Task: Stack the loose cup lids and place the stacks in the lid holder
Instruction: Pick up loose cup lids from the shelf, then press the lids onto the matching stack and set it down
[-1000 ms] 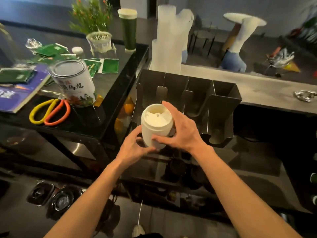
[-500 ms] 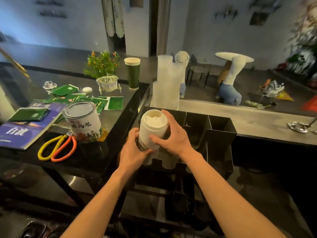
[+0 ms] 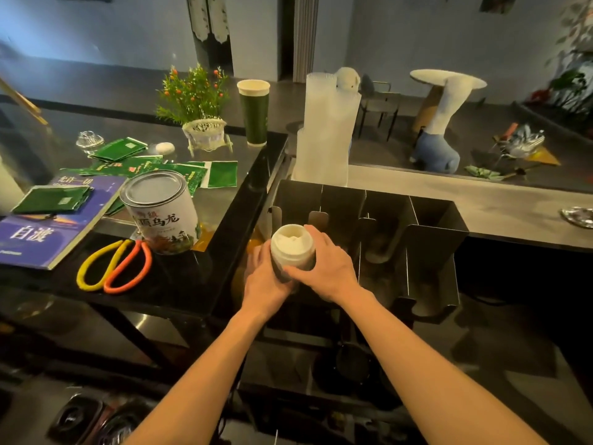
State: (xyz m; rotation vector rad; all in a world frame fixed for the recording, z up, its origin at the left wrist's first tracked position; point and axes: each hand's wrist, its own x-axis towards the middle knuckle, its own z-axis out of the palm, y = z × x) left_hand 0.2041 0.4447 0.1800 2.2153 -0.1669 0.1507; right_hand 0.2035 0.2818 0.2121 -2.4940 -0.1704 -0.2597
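A white stack of cup lids [image 3: 291, 245] stands upright at the leftmost slot of the black metal lid holder [image 3: 430, 239]. My left hand [image 3: 264, 277] grips the stack's lower left side. My right hand [image 3: 327, 268] wraps round its right side, fingers curled over the front. The stack's lower part is hidden behind my hands and the holder's front. The holder's other slots look dark and hold no lids that I can see.
Tall stacks of clear cups [image 3: 324, 130] stand behind the holder. On the black table to the left are a tea tin [image 3: 162, 211], scissors [image 3: 112, 271], green packets [image 3: 141, 165], a green cup [image 3: 254, 112], a plant [image 3: 197, 101]. A grey counter [image 3: 481, 200] runs right.
Both hands have carried the lid stack forward and down into the holder's leftmost slot. The head has lifted, showing more of the room behind.
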